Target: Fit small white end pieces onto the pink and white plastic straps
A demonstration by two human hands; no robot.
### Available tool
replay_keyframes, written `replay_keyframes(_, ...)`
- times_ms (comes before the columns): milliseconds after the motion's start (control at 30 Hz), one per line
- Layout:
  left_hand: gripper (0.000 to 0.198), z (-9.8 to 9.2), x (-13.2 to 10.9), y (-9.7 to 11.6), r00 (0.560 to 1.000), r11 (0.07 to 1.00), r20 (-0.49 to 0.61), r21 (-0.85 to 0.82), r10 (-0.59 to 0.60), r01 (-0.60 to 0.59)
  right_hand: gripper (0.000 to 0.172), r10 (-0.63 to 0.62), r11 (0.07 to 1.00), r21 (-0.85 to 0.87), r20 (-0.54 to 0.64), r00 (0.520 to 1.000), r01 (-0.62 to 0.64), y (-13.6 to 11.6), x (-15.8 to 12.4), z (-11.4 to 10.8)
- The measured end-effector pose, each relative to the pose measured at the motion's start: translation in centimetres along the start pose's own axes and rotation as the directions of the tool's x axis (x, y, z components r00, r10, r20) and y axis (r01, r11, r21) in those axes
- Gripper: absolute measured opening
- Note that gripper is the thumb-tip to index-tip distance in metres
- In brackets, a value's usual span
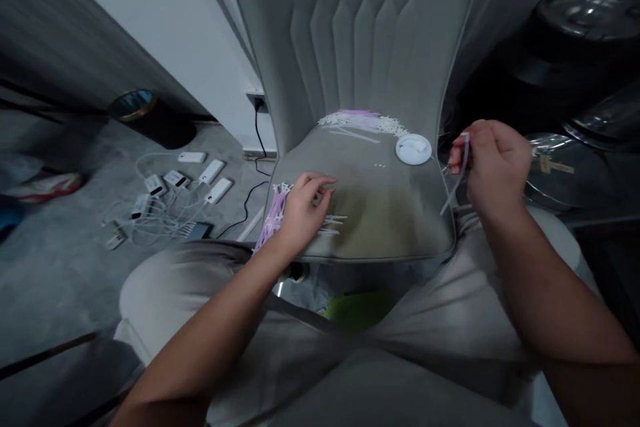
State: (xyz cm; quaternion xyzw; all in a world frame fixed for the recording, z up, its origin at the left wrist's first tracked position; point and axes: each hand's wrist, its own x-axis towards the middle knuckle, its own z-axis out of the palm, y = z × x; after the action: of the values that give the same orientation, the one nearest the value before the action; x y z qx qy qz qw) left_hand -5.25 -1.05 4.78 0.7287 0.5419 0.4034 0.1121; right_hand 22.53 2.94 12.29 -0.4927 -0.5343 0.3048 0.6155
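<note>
My left hand rests on the seat of a grey padded chair, fingers curled over a bundle of thin white and purple strips at the seat's left front. My right hand is raised over the seat's right edge, fingers closed, pinching a single pale strip that hangs down. A second pile of white and purple strips lies at the back of the seat. Beside it sits a round white lid.
On the grey floor to the left lie several white power banks and cables, a black cord running to a wall socket, and a dark round bin. Shiny metal pots stand at the right. Something green lies under the chair.
</note>
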Motion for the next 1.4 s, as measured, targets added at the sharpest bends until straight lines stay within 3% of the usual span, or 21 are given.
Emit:
replay_keyframes(100, 0.015, 0.3, 0.3, -0.1, 0.999, 0.999, 0.045, 0.042, -0.017, 0.015, 0.031, 0.067, 0.995, 0.073, -0.013, 0.998, -0.066, -0.1, 0.9, -0.7)
replay_keyframes(267, 0.026, 1.3, 2.9, -0.4, 0.986, 0.991, 0.167, 0.136, -0.024, 0.001, 0.036, 0.323, 0.892, 0.310, 0.074, 0.943, -0.330, -0.4, 2.9, -2.4)
replay_keyframes(367, 0.029, 2.5, 6.5, -1.2, 0.962, 0.975, 0.272, 0.216, -0.016, -0.044, 0.040, 0.387, 0.841, 0.368, 0.104, 0.916, -0.397, -0.3, 3.9, -3.2)
replay_keyframes(567, 0.035, 6.3, 14.9, -3.9, 0.913, 0.905, 0.400, 0.411, -0.073, -0.108, 0.041, 0.401, 0.840, 0.343, 0.133, 0.907, -0.421, 0.4, 5.3, -4.2)
replay_keyframes(700, 0.037, 8.8, 18.2, -4.8, 0.879, 0.855, 0.467, 0.491, -0.098, -0.166, 0.038, 0.405, 0.803, 0.432, 0.111, 0.908, -0.411, 0.9, 6.3, -5.0)
replay_keyframes(867, 0.039, 10.7, 20.2, -4.8, 0.843, 0.805, 0.530, 0.538, -0.092, -0.250, 0.039, 0.380, 0.838, 0.380, 0.108, 0.919, -0.391, 1.2, 7.2, -5.4)
replay_keyframes(1067, 0.040, 11.7, 21.3, -4.8, 0.805, 0.760, 0.587, 0.563, -0.089, -0.326, 0.036, 0.437, 0.681, 0.589, 0.151, 0.887, -0.436, 0.7, 7.4, -4.7)
replay_keyframes(1400, 0.040, 12.3, 22.0, -4.7, 0.774, 0.721, 0.628, 0.573, -0.082, -0.389, 0.035, 0.477, 0.671, 0.568, 0.160, 0.864, -0.476, 0.4, 7.5, -4.2)
